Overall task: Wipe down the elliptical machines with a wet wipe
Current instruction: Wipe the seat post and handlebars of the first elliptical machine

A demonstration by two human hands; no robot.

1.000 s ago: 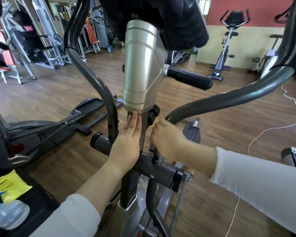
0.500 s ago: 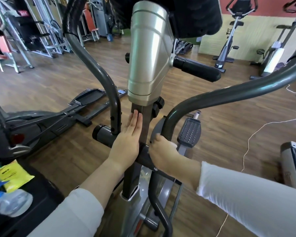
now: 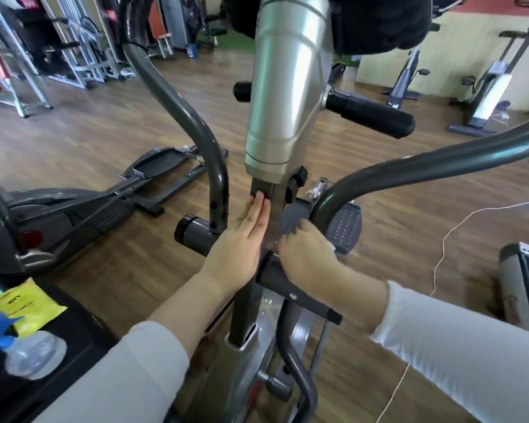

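The elliptical machine fills the middle of the head view, with a silver column over a dark post. My left hand lies flat against the post's left face, fingers straight and pointing up. My right hand is curled shut at the foot of the right swing arm, on top of the horizontal pivot tube. A pale sliver of the wet wipe shows at that hand's right edge; the rest is hidden under the fingers. The left swing arm rises beside my left hand.
A yellow wipe packet and a clear spray bottle with a blue trigger lie on a black surface at lower left. Another elliptical stands to the left. A white cable crosses the wooden floor, and a grey machine sits at right.
My right hand has slid down from the bend of the right swing arm to the pivot tube. My left hand stays flat on the post. The view has tilted downward.
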